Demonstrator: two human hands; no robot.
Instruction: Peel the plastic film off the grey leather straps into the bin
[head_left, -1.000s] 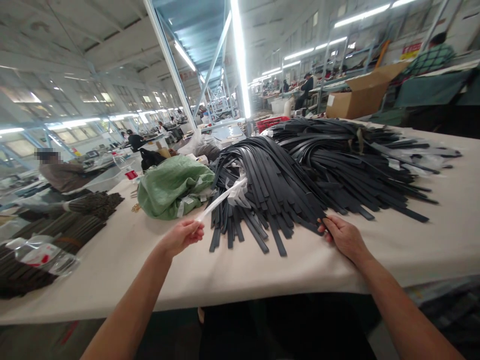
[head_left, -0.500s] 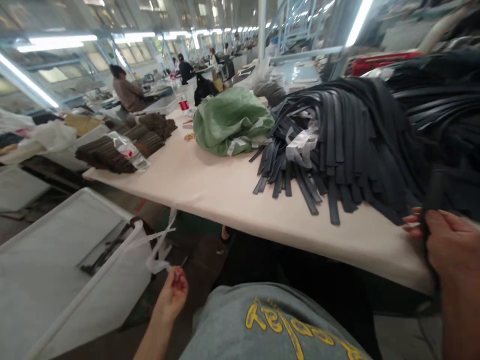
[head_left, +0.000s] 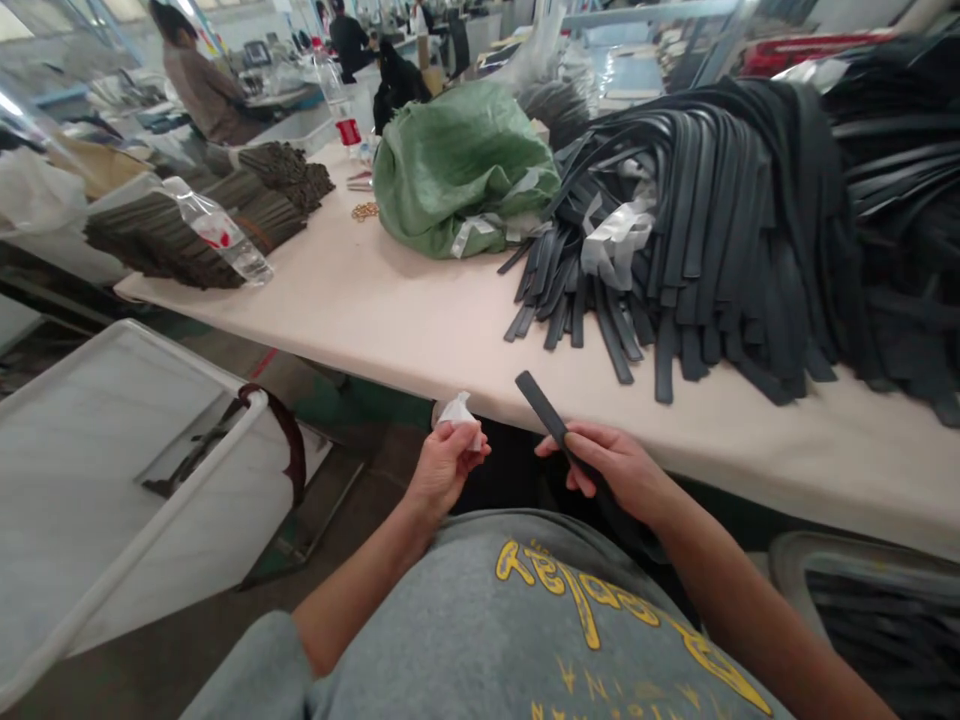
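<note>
We have one dark strip (head_left: 540,398) at the tabletop's (head_left: 405,315) front edge, our right grip (head_left: 619,465) clamped on it below its tip, thumb on one side and fingers on the other. Its free end points up and away from us; the lower part is lost against dark surroundings, so we cannot tell how far it runs. Our left grip (head_left: 444,462) is pinched on a crumpled white piece (head_left: 459,408), near the strip but apart from it. To handle both well, we do best to keep the right pinch across the strip's flat faces, close to the end, since it looks bendy and would likely droop or twist if held lower. We should keep the white piece gathered in the left fingers so nothing loose snags on the front edge, and stay clear of the pile of dark strips (head_left: 690,190) toward the tabletop's right end, whose ends fan toward us.
</note>
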